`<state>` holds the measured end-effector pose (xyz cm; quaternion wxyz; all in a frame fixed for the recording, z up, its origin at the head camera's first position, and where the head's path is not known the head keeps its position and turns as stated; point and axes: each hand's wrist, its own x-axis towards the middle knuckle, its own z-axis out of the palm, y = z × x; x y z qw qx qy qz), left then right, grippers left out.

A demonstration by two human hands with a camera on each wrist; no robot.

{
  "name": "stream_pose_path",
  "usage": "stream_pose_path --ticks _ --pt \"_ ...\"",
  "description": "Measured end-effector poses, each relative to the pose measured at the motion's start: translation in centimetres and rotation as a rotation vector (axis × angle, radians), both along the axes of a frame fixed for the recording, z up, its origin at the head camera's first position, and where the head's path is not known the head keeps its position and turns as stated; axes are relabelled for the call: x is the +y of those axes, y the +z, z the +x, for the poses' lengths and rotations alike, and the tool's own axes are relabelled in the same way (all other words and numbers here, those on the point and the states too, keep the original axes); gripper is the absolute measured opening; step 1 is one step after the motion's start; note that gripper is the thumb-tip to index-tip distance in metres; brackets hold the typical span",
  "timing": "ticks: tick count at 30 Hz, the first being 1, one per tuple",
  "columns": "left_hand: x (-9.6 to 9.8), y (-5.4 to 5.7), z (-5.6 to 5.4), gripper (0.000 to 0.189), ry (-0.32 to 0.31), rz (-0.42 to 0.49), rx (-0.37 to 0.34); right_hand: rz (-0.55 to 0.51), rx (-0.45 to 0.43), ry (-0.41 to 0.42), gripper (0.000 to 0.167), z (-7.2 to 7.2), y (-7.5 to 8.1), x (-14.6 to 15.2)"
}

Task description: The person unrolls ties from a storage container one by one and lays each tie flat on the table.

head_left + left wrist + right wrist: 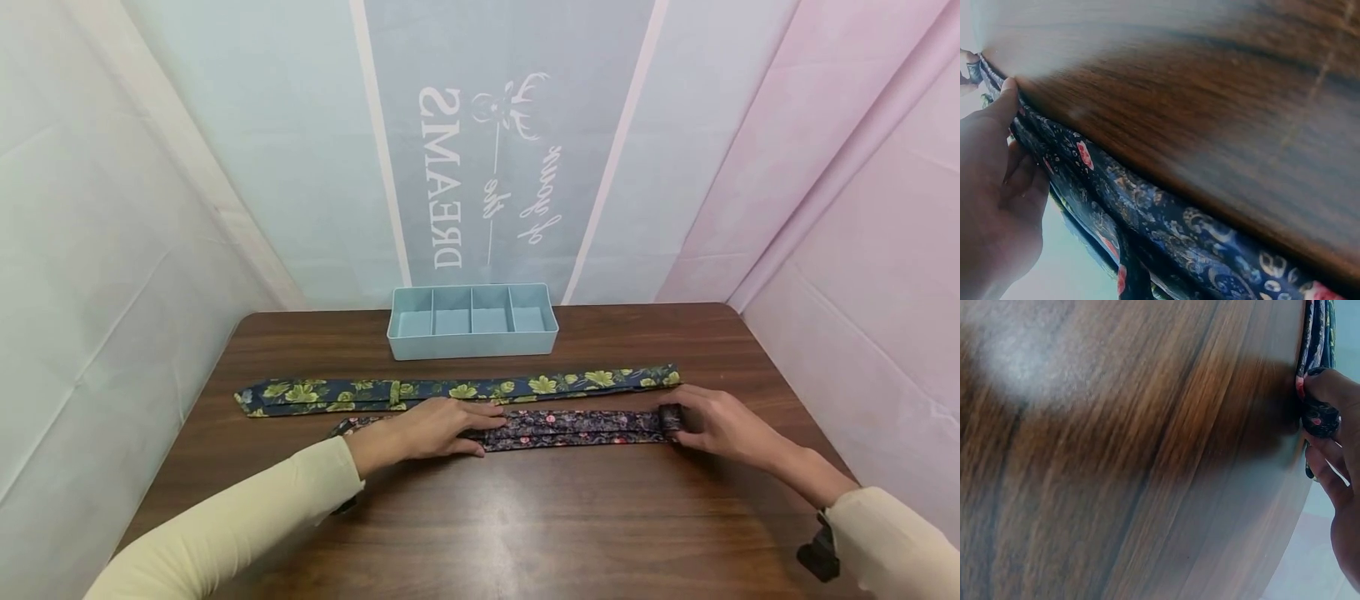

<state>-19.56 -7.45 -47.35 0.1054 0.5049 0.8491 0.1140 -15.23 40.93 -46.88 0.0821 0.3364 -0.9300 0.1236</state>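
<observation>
A dark necktie [577, 429] with small red flowers and paisley lies lengthwise on the table, its right end rolled into a small coil [1319, 419]. My right hand [723, 423] holds that coil between thumb and fingers. Across the tie's middle rests my left hand [438, 429], fingers extended over it and thumb along the near edge. The left wrist view shows more of the flowered fabric [1141, 200] running beside this hand. Just behind lies a navy necktie [540, 385] with yellow-green flowers, stretched out flat; the right fingertips are close to its narrow end.
A light blue tray [472, 346] with several compartments stands at the back of the brown wooden table [525, 517]. Pale cloth hangs behind and on both sides, the back cloth [495, 50] bearing mirrored lettering.
</observation>
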Motion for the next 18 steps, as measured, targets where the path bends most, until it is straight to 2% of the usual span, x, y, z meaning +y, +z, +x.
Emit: stream_pose_path --ticks 9,18 --pt "-0.2 0.0 -0.1 0.057 -0.006 0.003 0.049 -0.011 0.041 0.031 0.058 -0.1 0.1 0.8" --pt "-0.4 -0.1 0.3 0.055 -0.016 0.009 0.105 -0.046 0.042 0.037 0.062 0.1 -0.1 2.0"
